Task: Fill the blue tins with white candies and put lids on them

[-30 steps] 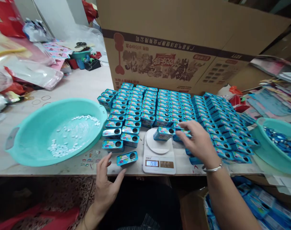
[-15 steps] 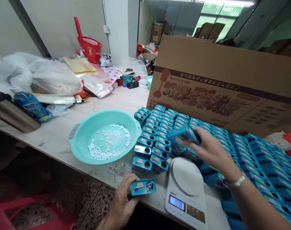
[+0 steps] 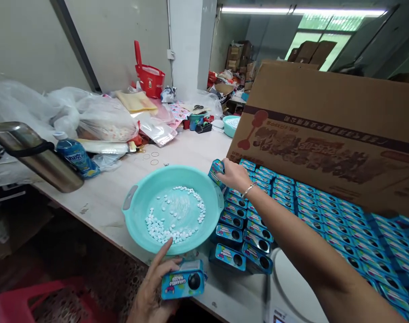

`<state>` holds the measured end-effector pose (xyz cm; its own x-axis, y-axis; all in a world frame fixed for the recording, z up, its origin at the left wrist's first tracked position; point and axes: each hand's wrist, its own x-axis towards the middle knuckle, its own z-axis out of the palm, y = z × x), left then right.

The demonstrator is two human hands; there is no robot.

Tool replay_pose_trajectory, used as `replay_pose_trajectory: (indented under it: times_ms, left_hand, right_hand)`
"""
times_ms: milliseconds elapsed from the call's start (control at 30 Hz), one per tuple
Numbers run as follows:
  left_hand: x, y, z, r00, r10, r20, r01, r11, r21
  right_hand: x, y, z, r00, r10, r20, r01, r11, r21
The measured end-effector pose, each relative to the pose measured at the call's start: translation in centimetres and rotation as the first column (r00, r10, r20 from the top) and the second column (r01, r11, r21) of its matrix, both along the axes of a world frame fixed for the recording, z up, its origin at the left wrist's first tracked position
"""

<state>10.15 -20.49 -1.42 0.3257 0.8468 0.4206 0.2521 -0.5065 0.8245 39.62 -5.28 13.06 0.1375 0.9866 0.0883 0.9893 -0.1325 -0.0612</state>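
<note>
My left hand [image 3: 150,291] holds a small blue tin [image 3: 182,282] with a round hole in its lid, at the table's near edge. My right hand [image 3: 234,175] reaches far forward and grips another blue tin [image 3: 215,172], setting it at the far left corner of the rows of blue tins [image 3: 292,202]. A teal basin [image 3: 133,202] with several small white tablets [image 3: 171,226] sits between my hands. The white scale [image 3: 285,287] lies under my right forearm, partly hidden.
A large cardboard box [image 3: 325,134] stands behind the tins. A steel flask [image 3: 36,157] and a blue bottle [image 3: 77,157] lie at the left beside plastic bags [image 3: 73,112]. A red basket [image 3: 150,78] and a small teal bowl [image 3: 230,125] stand farther back.
My right hand lifted a tin off the scale and carried it left and forward to the far corner of the rows. My left hand picked its tin up off the table. The view swung left.
</note>
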Motion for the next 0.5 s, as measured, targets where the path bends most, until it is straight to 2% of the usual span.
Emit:
replay_pose_trajectory:
  times_ms: [100,167,300,400,500]
  left_hand:
    - [-0.8,2.5,1.1,0.985,-0.110,-0.132,0.118,0.992,0.055]
    - [-1.5,3.4,1.5,0.978,-0.115,-0.173,0.135,0.985,0.106]
    - [-3.9,3.8,1.5,0.977,-0.038,-0.210,0.064,0.991,0.119]
    - [-5.3,3.9,1.5,0.977,0.011,-0.211,0.011,0.994,0.107]
    - [-5.3,3.9,1.9,0.987,0.038,-0.158,-0.023,0.995,0.096]
  right_hand:
    - [0.2,-0.3,0.0,1.000,-0.008,0.012,0.008,1.000,-0.011]
    - [0.5,-0.4,0.0,1.000,-0.011,0.006,0.011,1.000,-0.026]
    - [0.8,-0.3,-0.8,1.000,0.006,-0.020,-0.008,0.996,-0.088]
    - [0.4,-0.3,-2.3,0.999,0.037,0.002,-0.036,0.992,-0.123]
    - [-0.4,-0.4,-4.1,0.996,0.060,0.064,-0.051,0.988,-0.145]
